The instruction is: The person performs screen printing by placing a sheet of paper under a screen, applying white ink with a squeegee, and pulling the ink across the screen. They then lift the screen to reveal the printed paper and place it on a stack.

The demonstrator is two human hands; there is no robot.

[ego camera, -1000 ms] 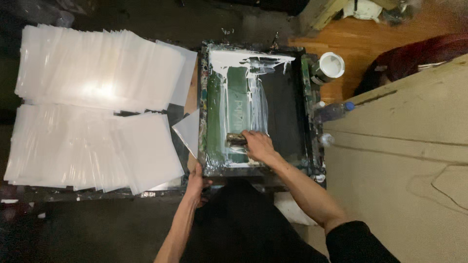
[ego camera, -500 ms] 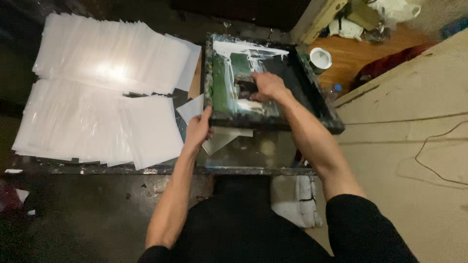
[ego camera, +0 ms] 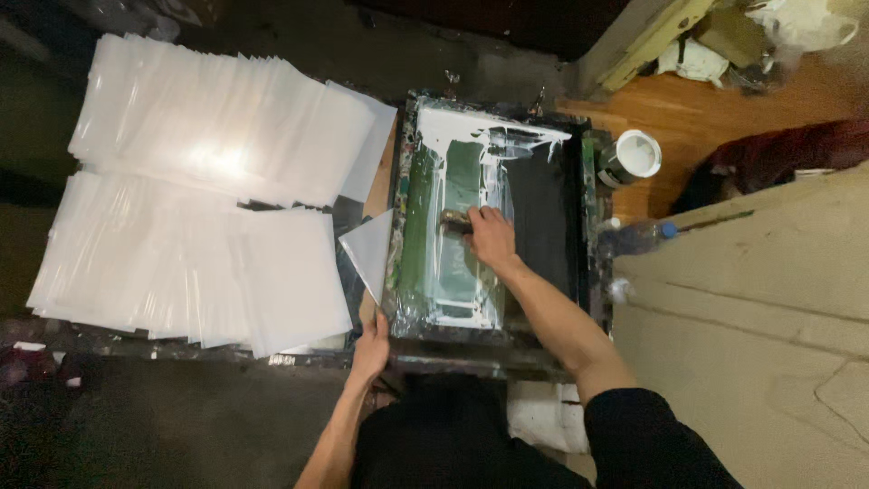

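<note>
I see R hand (ego camera: pixel 491 237) closed on squeegee (ego camera: pixel 455 223), mid-screen on print frame (ego camera: pixel 489 217), white ink spread. L hand (ego camera: pixel 371 342) grips frame's near-left corner. Looks mid-pull. Next likely needs even pressure w/ frame held steady. Printed sheets (ego camera: pixel 199 217) stacked to left.

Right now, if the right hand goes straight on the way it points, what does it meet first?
Probably the white ink band at the far end of the dark-framed printing screen; the right hand, gripping a squeegee, points there. Depth is unclear.
</note>
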